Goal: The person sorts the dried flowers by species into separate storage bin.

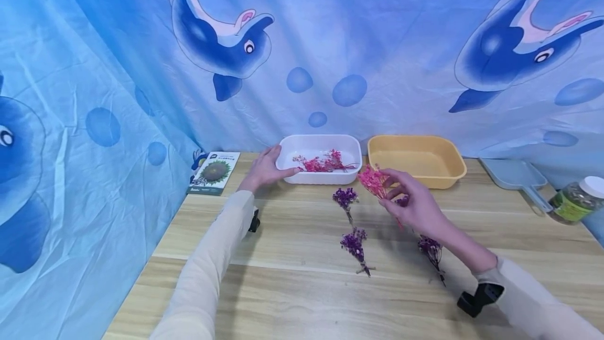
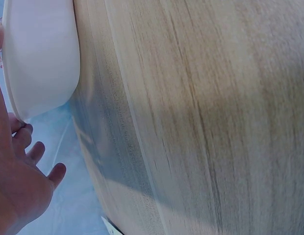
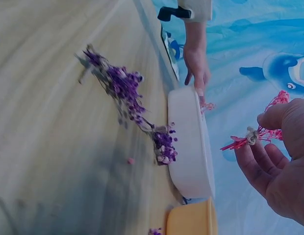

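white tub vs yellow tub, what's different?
Colour: the white tub is plain white; the yellow tub is orange-yellow.
Contents: pink flower sprigs lie in the white tub; none show in the yellow tub.
Contact: the left hand touches the white tub at its rim; it is away from the yellow tub.
Shared: both are open-topped, round-cornered and upright on the wooden table.

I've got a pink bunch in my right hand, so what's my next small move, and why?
Probably lower the pink bunch from your right hand into the white tub: other pink sprigs lie inside, your left hand holds its left end, and purple bunches lie outside.
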The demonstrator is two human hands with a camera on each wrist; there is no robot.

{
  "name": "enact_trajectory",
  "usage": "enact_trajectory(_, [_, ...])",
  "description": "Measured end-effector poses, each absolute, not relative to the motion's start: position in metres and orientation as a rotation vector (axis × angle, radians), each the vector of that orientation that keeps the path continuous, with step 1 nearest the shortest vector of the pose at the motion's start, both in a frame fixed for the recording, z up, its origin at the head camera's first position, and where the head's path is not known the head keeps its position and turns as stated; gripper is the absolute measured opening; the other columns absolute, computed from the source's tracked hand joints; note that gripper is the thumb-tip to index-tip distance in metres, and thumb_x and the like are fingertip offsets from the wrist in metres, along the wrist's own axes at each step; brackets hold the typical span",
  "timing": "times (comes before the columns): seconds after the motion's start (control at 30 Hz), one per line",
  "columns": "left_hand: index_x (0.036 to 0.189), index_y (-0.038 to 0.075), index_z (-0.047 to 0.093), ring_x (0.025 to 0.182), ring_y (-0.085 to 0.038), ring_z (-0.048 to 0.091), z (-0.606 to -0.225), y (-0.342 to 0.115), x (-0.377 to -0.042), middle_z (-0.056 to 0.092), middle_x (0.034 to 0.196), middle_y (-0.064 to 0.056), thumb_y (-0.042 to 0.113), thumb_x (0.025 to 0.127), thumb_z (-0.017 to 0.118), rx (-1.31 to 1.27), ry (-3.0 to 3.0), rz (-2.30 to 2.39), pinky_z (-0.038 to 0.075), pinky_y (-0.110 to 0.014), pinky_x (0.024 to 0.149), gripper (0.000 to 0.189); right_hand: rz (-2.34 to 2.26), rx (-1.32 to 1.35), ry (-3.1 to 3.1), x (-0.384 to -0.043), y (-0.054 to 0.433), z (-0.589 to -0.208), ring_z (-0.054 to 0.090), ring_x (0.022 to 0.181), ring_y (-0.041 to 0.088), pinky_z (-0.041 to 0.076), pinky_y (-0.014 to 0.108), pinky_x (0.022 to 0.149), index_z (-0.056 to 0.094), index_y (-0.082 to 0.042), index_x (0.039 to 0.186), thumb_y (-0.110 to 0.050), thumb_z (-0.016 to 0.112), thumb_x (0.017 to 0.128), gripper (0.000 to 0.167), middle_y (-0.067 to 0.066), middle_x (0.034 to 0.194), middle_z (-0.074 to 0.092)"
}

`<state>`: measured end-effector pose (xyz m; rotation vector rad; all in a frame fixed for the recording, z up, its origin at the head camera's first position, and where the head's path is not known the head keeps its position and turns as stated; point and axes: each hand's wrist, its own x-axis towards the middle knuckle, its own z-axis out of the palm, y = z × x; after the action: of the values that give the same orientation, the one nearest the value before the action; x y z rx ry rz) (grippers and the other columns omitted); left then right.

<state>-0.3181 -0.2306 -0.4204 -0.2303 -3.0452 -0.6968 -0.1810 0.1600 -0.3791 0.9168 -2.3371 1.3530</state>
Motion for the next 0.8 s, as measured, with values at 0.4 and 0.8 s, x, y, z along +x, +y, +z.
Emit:
enact_trajectory(0.4, [0.161, 0.011, 0.019, 0.149, -0.034, 0.014, -0.422, -0.232, -0.320, 0.022, 0.164, -0.012, 0.072, 0.079, 0.066, -0.228, -3.044, -0.728, 0.017, -0.061, 0.116, 0.113, 1.221, 1.037, -2.359, -0.220, 0.146, -0.366, 0.068, 0.078, 0.027, 0.059, 0.027, 0.058, 0.052, 0.000, 0.139, 0.018, 0.076, 0.075, 0.070, 0.017, 0.105, 0.062])
enact_trajectory(0.8, [0.160, 0.010, 0.021, 0.149, -0.035, 0.017, -0.425, -0.233, -0.322, 0.024, 0.163, -0.010, 0.072, 0.079, 0.067, -0.245, -3.020, -0.713, 0.018, -0.059, 0.116, 0.112, 1.047, 1.163, -2.407, -0.264, 0.118, -0.345, 0.067, 0.079, 0.025, 0.058, 0.025, 0.061, 0.050, 0.004, 0.140, 0.012, 0.075, 0.079, 0.067, 0.019, 0.108, 0.060])
